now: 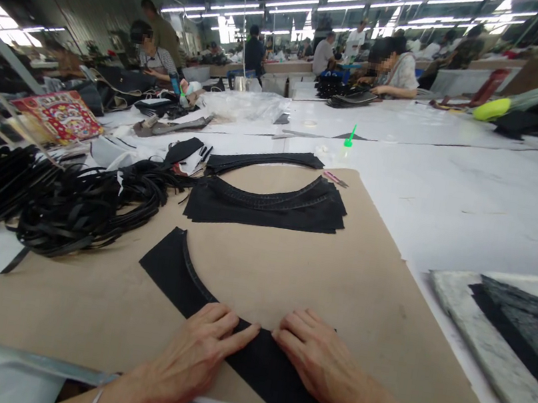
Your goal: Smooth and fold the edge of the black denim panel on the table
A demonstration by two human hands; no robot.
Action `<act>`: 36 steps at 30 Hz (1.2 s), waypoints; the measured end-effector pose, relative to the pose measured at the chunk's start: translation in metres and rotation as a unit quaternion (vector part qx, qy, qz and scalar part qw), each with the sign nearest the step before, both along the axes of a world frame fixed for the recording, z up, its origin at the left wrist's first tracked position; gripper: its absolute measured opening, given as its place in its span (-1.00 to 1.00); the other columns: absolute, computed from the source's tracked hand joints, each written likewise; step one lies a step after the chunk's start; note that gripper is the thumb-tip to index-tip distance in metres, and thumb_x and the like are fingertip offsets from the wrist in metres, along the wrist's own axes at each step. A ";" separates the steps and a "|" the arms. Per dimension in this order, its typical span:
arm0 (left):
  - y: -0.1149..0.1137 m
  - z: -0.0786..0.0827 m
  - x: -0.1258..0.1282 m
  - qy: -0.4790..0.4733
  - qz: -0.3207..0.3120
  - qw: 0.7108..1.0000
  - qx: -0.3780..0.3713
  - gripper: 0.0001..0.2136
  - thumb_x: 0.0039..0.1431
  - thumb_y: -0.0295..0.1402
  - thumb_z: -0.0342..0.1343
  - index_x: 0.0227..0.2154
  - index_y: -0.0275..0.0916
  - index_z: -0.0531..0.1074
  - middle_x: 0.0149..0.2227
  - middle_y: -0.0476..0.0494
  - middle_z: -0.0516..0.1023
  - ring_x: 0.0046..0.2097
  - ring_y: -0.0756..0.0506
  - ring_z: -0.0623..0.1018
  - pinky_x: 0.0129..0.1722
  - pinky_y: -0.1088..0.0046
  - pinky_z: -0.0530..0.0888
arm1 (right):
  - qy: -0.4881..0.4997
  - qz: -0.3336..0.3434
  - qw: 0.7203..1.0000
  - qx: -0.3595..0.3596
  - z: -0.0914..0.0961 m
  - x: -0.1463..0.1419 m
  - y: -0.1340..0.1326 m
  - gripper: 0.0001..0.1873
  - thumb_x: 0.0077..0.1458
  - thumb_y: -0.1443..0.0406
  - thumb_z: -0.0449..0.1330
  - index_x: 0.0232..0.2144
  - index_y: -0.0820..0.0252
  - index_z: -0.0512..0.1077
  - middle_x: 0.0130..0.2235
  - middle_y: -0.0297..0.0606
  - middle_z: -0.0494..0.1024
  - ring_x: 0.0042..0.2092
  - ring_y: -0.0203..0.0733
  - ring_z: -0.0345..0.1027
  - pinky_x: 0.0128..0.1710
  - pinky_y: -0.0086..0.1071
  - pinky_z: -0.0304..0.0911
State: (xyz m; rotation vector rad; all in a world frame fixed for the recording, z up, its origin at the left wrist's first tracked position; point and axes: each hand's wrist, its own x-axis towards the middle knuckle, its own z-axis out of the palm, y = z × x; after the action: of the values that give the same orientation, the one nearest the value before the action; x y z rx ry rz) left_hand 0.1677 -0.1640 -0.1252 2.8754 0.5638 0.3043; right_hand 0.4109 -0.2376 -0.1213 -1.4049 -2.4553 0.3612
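Observation:
A black fabric piece (163,263) with a curved upper edge lies slantwise on a brown sheet (376,298) close to me. The left part of its curve shows a narrow folded border. My left hand (204,347) is closed on the edge near the middle, its thumb stretched toward the right. Just across a small gap, my right hand (315,350) pinches the same edge with bent fingers. Both hands cover part of the edge, so what lies under the fingertips is hidden. Farther up, several similar black pieces (266,218) are stacked, with more curved black strips (265,162) behind them.
Coiled black straps (90,208) lie at the left. Small pink-handled snips (335,179) rest by the stack, and a green-tipped bottle (350,139) stands beyond. A stone slab (474,320) with dark fabric (528,328) is at the right. Co-workers sit across the white table (453,188).

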 end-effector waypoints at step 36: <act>-0.025 -0.008 0.020 -0.107 0.016 0.994 -0.025 -0.63 0.27 -0.60 -0.19 0.06 -0.34 0.36 -0.16 -0.25 0.47 -0.12 -0.14 0.41 -0.11 0.25 0.48 | -0.008 -0.021 0.999 0.039 -0.009 -0.016 -0.007 -0.85 0.23 0.45 0.02 -0.31 0.19 0.36 -0.29 -0.28 0.38 -0.25 -0.17 0.17 -0.16 -0.29 0.09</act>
State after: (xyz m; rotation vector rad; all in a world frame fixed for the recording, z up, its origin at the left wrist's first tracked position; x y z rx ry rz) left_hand 0.1879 -0.1891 -0.1337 2.7412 0.5675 0.5861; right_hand 0.3948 -0.2445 -0.1302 -1.4284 -2.4206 0.2427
